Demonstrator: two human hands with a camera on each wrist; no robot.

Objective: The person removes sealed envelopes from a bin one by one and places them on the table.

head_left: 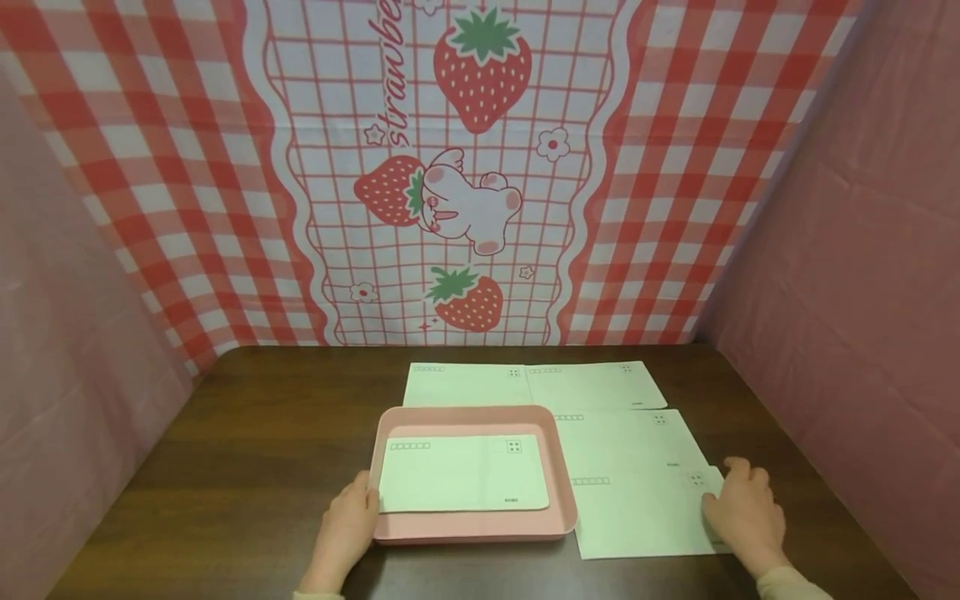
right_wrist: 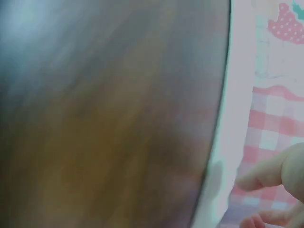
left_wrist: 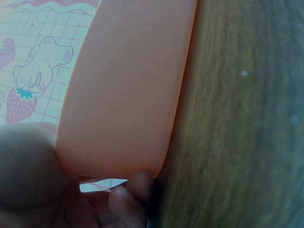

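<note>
A pink tray (head_left: 468,527) with a rounded rim sits in the middle of the wooden table. One white envelope (head_left: 450,483), printed with small boxes and a stamp square, lies inside it. My left hand (head_left: 347,521) holds the tray by its left side; the left wrist view shows the thumb (left_wrist: 28,156) at the rim and fingertips (left_wrist: 127,202) by the lower edge. At the right, my right hand (head_left: 747,512) rests by the right edge of the nearest loose envelope (head_left: 645,521), its thumb over that edge. The right wrist view shows thumb and fingers apart.
Behind that envelope lies another envelope (head_left: 630,442), partly overlapped by the tray. Two more, a back left envelope (head_left: 465,387) and a back right envelope (head_left: 592,385), lie side by side. A strawberry-print cloth (head_left: 457,192) hangs behind the table (head_left: 247,467); pink cloth hangs at both sides.
</note>
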